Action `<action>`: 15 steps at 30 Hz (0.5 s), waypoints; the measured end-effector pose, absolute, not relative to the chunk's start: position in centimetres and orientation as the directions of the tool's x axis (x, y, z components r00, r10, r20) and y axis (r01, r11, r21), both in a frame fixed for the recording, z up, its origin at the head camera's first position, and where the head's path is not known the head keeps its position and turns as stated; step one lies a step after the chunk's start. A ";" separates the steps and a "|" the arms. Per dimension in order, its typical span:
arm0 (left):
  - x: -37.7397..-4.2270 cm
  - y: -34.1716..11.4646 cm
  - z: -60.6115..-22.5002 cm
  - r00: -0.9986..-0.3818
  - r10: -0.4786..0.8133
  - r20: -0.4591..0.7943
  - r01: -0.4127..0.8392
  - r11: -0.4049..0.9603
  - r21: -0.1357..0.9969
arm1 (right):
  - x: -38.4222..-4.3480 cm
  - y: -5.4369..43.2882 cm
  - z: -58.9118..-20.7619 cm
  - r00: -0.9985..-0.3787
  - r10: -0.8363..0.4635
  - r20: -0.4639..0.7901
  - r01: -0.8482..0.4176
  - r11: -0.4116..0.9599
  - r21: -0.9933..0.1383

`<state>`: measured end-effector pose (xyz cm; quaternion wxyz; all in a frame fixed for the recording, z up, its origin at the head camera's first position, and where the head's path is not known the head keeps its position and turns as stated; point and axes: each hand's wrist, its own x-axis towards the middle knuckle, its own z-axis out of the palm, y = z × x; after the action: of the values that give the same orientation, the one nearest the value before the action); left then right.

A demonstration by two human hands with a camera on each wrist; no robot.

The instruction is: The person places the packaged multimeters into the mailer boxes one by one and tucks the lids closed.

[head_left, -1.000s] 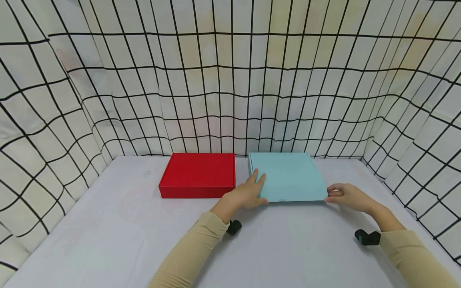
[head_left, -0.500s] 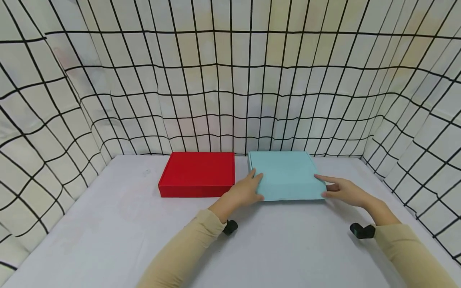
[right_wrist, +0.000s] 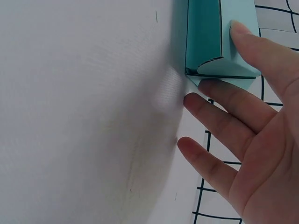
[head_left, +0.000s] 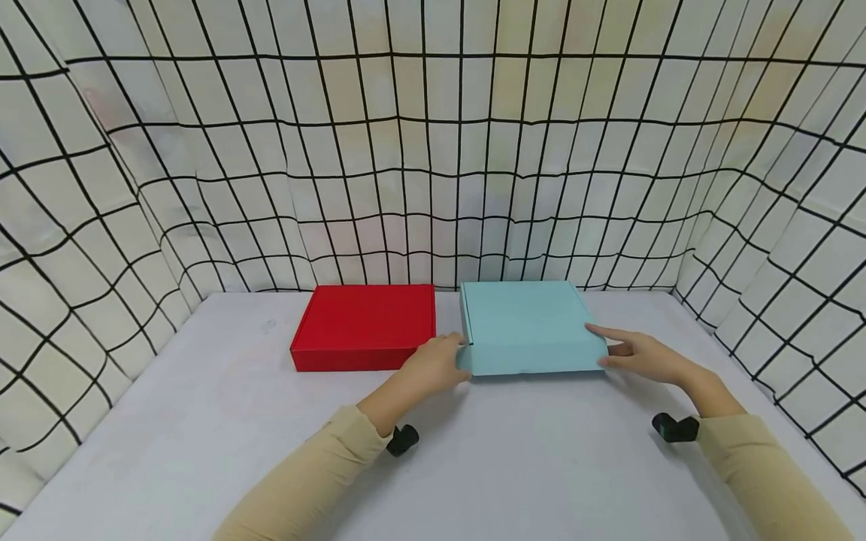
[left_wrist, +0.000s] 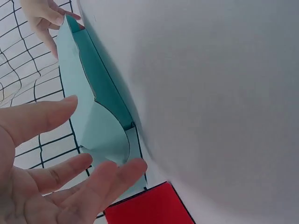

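A light blue cardboard box [head_left: 528, 315] lies at the back of the table, right of a red box [head_left: 368, 319]. Its front flap [left_wrist: 105, 130] stands out from the darker front wall, with a rounded corner beside my left hand. My left hand [head_left: 433, 364] is at the blue box's left front corner, between the two boxes. Its thumb and fingers are spread around the flap's end without a clear grip. My right hand [head_left: 646, 357] is at the right front corner. There its thumb [right_wrist: 245, 35] touches the flap, and the fairly straight fingers [right_wrist: 233, 102] lie along the side.
A white cloth covers the table [head_left: 203, 421]. Black-lined white curtains [head_left: 433, 150] enclose the back and both sides. A dark wrist-worn device shows under each forearm, one at the left [head_left: 403, 440] and one at the right [head_left: 676, 427].
My left hand has come off the blue box's top and moved left to its corner. My right hand has shifted up along the right edge, fingers spreading. Both boxes stay in place.
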<state>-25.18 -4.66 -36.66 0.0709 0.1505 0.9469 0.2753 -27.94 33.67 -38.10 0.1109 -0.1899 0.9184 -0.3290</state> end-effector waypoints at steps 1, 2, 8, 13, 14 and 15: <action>-25.2 -4.7 -36.7 -0.943 0.326 -0.061 0.240 0.797 0.555 | -28.0 33.7 -38.0 -0.903 -0.422 -0.081 -0.275 0.712 -0.646; -25.3 -4.8 -36.7 -0.943 0.326 -0.069 0.232 0.791 0.567 | -28.0 33.6 -38.0 -0.903 -0.422 -0.082 -0.274 0.712 -0.647; -25.9 -4.9 -36.6 -0.944 0.305 -0.130 0.153 0.749 0.644 | -28.1 33.6 -38.1 -0.906 -0.415 -0.087 -0.264 0.713 -0.650; -26.4 -4.9 -36.5 -0.936 0.317 -0.155 0.122 0.702 0.702 | -28.2 33.7 -38.2 -0.908 -0.408 -0.089 -0.261 0.721 -0.642; -26.5 -4.9 -36.5 -0.934 0.319 -0.161 0.115 0.694 0.710 | -28.3 33.7 -38.3 -0.908 -0.410 -0.089 -0.262 0.720 -0.643; -26.6 -5.0 -36.5 -0.932 0.323 -0.166 0.112 0.690 0.715 | -28.3 33.7 -38.3 -0.907 -0.412 -0.088 -0.264 0.719 -0.642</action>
<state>-26.57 -4.96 -36.50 0.1408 0.1196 0.9085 0.3749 -28.30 33.74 -38.26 0.1131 -0.1838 0.9202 -0.3265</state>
